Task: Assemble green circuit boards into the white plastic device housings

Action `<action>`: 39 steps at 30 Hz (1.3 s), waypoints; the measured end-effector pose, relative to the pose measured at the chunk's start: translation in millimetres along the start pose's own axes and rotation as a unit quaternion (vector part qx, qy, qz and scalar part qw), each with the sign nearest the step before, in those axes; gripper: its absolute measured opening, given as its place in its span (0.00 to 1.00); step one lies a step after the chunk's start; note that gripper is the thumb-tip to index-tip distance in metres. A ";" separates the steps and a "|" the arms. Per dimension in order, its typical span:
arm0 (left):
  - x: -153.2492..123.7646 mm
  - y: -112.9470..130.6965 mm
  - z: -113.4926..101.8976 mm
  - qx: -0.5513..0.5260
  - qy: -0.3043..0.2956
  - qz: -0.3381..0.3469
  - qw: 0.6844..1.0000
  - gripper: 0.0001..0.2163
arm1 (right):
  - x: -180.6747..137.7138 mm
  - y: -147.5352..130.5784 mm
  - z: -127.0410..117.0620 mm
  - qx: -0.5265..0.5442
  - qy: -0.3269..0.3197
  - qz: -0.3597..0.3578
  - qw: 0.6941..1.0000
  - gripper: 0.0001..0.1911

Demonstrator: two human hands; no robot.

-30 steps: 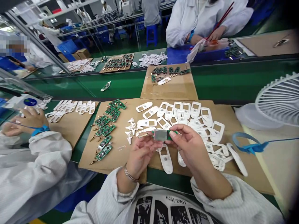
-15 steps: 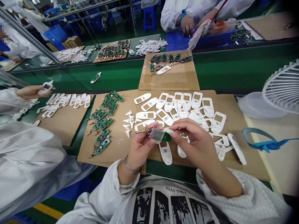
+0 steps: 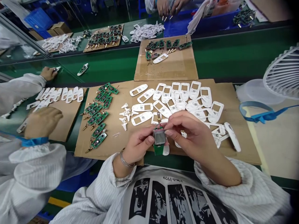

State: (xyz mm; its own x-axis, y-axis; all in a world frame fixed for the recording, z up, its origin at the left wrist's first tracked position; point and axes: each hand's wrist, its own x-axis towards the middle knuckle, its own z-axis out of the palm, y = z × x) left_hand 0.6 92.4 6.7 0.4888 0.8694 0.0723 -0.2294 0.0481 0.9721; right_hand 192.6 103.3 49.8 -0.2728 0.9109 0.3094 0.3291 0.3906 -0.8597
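Observation:
Both my hands hold one green circuit board (image 3: 159,149) with a small grey display screen (image 3: 159,137) on it, low over the front of the cardboard. Its screen faces up toward me, and thin red wires lead to a brass-coloured metal tip (image 3: 159,117) at the far end. My left hand (image 3: 141,143) pinches the board's left side between thumb and fingers. On the right side, the thumb and fingers of my right hand (image 3: 184,130) close at the screen's upper corner. White plastic housings (image 3: 143,118) with rectangular windows lie just beyond, some hidden behind my hands.
Several circuit boards (image 3: 98,140) lie in rows on the cardboard (image 3: 114,149) to the left, beside small white plastic tips (image 3: 124,126). At the right are a blue strap (image 3: 254,116) and a white fan (image 3: 283,71). A co-worker's hand (image 3: 43,121) reaches over housings at the left.
The board has turned in my hands: its metal tip pointed left and now points away from me. The co-worker at left has moved a white-housed piece onto the green surface.

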 end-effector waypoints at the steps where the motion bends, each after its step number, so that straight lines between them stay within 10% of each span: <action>1: 1.2 2.4 -0.4 0.020 0.004 0.012 1.000 0.18 | 0.3 0.0 -0.2 0.000 -0.003 0.002 1.000 0.02; 17: 3.3 -2.4 8.1 -0.097 0.149 -0.079 0.981 0.15 | -5.4 6.3 -1.8 -0.053 0.012 -0.043 0.998 0.06; 32: 4.7 10.2 12.3 -0.147 0.059 -0.098 0.983 0.15 | -8.0 11.3 -0.9 0.131 0.026 0.075 0.988 0.02; 39: 5.0 12.5 14.5 -0.204 0.028 -0.098 0.974 0.13 | -8.5 5.7 -2.9 0.035 0.006 0.052 0.998 0.05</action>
State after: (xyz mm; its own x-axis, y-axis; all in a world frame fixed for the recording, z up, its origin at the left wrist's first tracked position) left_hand 12.4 90.2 22.4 0.5121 0.8491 -0.1298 -0.4568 0.3972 0.7960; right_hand 199.5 98.2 43.5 -0.2295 0.9475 0.2225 0.2907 0.2849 -0.9134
